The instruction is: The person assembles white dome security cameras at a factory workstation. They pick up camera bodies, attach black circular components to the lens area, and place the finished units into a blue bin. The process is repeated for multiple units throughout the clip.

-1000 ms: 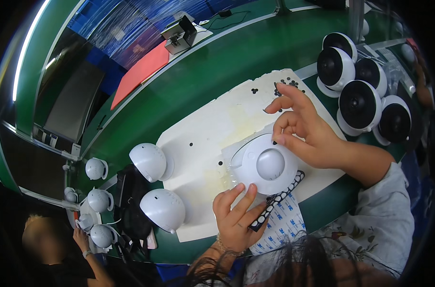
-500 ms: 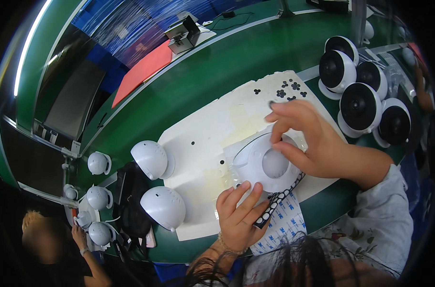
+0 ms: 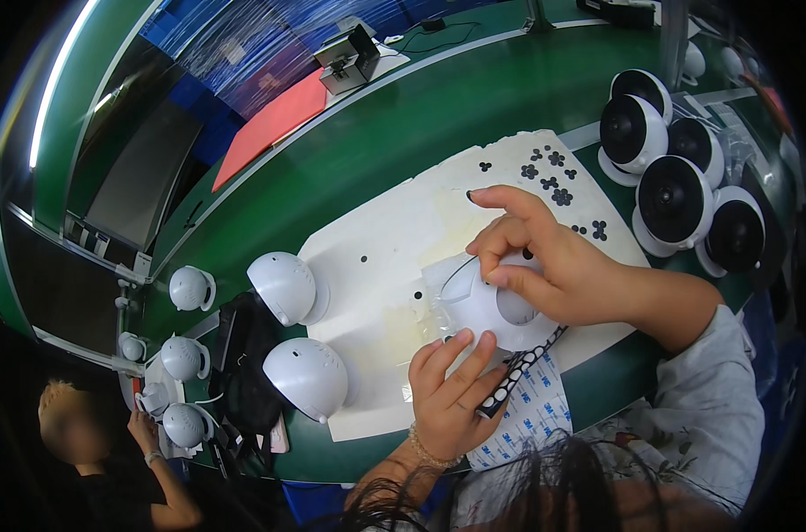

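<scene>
A white rounded device (image 3: 470, 312) with a pale round part in its middle lies on clear film on the cream board (image 3: 372, 297). My left hand (image 3: 454, 390) curls its fingertips against the device's near left edge. Beside that hand is a black strip (image 3: 525, 371) with white oval gaps, above a white printed backing sheet (image 3: 536, 412). Over the device, my right hand (image 3: 545, 262) has its thumb and bent fingers pinched together; whatever lies between them is too small to make out. Its index finger points out, a black spot at the tip.
Left of the board's middle sit two white domed units (image 3: 283, 288). Several black-faced white units (image 3: 676, 199) crowd the right side. Small black dots and clusters (image 3: 554, 173) dot the far right corner. A black bag (image 3: 247, 372) lies left, near another person's hand (image 3: 143, 432).
My right hand has shifted left across the device, its thumb and bent fingers now closer together. The left hand stays at the device's edge. The whole view has shifted slightly.
</scene>
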Demonstrator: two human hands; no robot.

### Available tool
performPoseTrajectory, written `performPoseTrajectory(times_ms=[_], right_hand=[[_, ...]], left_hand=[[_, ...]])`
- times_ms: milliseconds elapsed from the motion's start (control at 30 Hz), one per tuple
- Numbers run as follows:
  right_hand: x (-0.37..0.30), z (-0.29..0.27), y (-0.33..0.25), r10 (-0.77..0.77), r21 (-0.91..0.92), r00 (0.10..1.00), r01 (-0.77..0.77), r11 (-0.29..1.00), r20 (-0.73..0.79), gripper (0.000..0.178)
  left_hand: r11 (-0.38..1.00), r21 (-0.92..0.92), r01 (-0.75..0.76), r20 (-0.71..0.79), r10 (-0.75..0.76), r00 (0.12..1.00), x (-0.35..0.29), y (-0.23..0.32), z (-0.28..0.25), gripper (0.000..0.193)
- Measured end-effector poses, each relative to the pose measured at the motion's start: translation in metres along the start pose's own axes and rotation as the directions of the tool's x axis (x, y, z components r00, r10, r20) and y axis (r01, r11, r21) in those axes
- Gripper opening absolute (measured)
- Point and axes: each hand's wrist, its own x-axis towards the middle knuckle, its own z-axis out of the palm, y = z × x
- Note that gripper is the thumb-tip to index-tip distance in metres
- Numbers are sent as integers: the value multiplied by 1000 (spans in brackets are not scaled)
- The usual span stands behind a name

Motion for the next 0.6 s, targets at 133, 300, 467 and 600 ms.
performPoseTrajectory(times_ms=[133,300,467,600], right_hand=[[-1,1,0,3,1,1000,-3,1000,5,61],[-8,-4,0,-255,-455,965,256,853,65,50],[-24,-10,-8,-191,-557,979,196,807,67,25],[-43,-6,1,-95,-322,996,90,942,1,10]], left_hand=[[1000,0,3,4,-3,1000,-1,0,0,25],[1000,-19,-5,0,5,1000,1,-2,0,25],[1000,-7,-12,-13,12,1000,1,-3,-1,25],[1000,-1,-10,-4,10,1000,3,-2,-2,24]])
